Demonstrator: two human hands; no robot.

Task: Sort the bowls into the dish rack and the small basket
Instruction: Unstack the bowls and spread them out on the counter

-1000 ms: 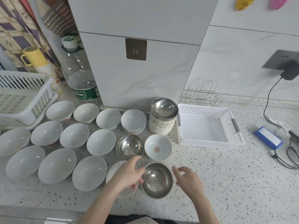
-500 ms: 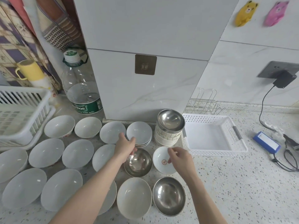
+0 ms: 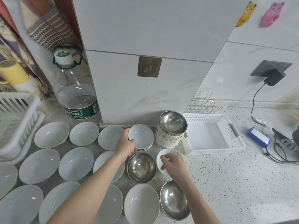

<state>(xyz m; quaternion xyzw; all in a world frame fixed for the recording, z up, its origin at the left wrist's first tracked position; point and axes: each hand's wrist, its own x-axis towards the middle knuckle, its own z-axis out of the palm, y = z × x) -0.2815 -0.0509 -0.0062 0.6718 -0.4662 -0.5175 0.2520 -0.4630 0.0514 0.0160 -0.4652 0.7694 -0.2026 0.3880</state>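
Bowls cover the speckled counter (image 3: 226, 183) from its left edge to the middle, all mouth up; at the far left stands the white dish rack (image 3: 17, 126), its slatted wall facing the bowls, with a yellow cup (image 3: 13, 75) behind it and a large clear water bottle (image 3: 76, 92) with a green label just to its right, against the white cabinet (image 3: 145, 46); in front of these, wide white bowls (image 3: 38, 165) lie in rough rows, close together, rims nearly touching; further right, the left hand (image 3: 125, 145) reaches over them to a short stack of small white bowls (image 3: 142, 138) near the cabinet's foot, thumb on the near rim of the top bowl and fingers curled round its left side, gripping it; just below that hand sits a steel bowl (image 3: 141, 167); beside it to the right the right hand (image 3: 171, 163) pinches the near rim of a small white bowl (image 3: 163, 156), thumb and fingers closed on the edge, the bowl largely hidden by the hand; whether it is lifted off the counter I cannot tell; nearer the camera lie another white bowl (image 3: 141, 202) and a second steel bowl (image 3: 174, 199), side by side; behind the right hand rises a taller stack of white bowls (image 3: 168, 139) topped by a tilted steel one (image 3: 173, 122); touching or just beside that stack stands the small white basket (image 3: 234, 143), perforated, with grey handles; behind it a wire rack (image 3: 203, 105) stands by the wall; at the far right lie a blue box (image 3: 258, 138) and black cables (image 3: 278, 152), with a charger (image 3: 273, 76) plugged into the wall socket.
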